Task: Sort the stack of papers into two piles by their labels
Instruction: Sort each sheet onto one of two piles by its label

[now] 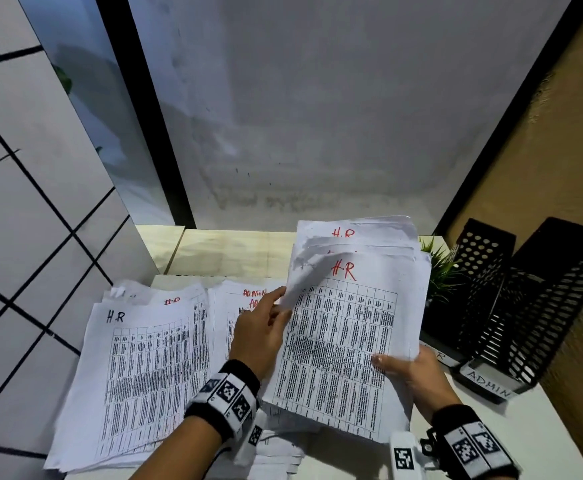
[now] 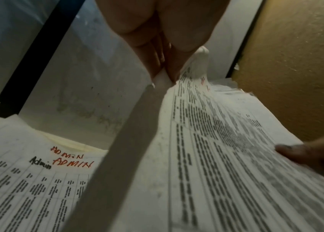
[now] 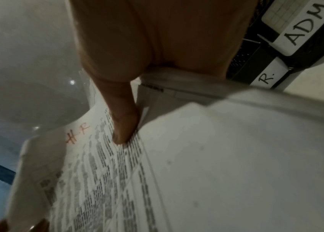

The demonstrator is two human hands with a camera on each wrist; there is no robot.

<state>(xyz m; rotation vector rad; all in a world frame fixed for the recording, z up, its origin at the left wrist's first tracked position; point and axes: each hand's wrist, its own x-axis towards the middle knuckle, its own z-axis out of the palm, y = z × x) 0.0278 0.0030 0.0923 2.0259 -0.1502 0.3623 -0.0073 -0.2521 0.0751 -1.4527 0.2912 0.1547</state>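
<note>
My right hand grips a stack of printed papers by its right edge, thumb on top, and holds it raised above the desk. Its top sheet is marked "H.R" in red. My left hand pinches the curled left corner of that top sheet and lifts it off the stack. On the desk at the left lies a pile headed "H.R". Beside it, partly under my left hand, lies a pile headed "ADMIN". In the right wrist view my right thumb presses the stack.
Two black mesh file holders stand at the right, labelled "ADMIN" and "R.". A small green plant sits behind the raised stack. A grey wall panel closes the back; a tiled wall is at the left.
</note>
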